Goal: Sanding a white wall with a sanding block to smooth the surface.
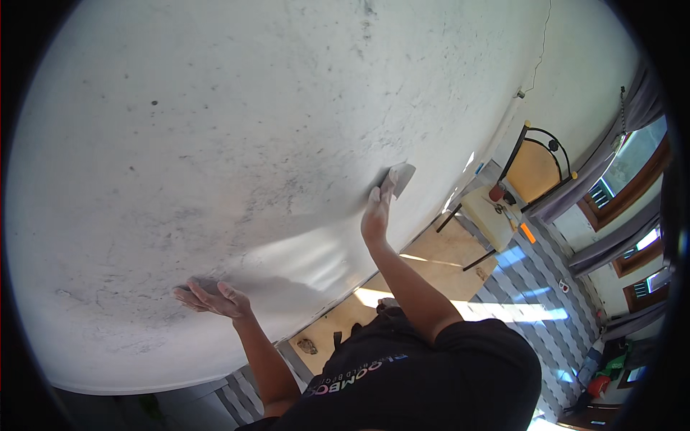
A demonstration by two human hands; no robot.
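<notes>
A white, patchy plastered wall (226,140) with grey smudges and small pits fills most of the view. My right hand (381,202), dusted white, grips a flat putty knife or scraper (404,179), its thin blade against the wall. Lower and to the left, my left hand (213,299) is raised at the wall with its fingers spread and whitish with dust. A greyish thing or shadow lies behind the left fingers; I cannot tell whether that hand holds anything.
At the right stands a metal-framed chair (488,215) bearing scissors (499,208), a reddish cup (496,192) and other small tools. Tan sheeting (431,250) covers part of the patterned floor (517,280). Curtains (587,183) hang beside the windows.
</notes>
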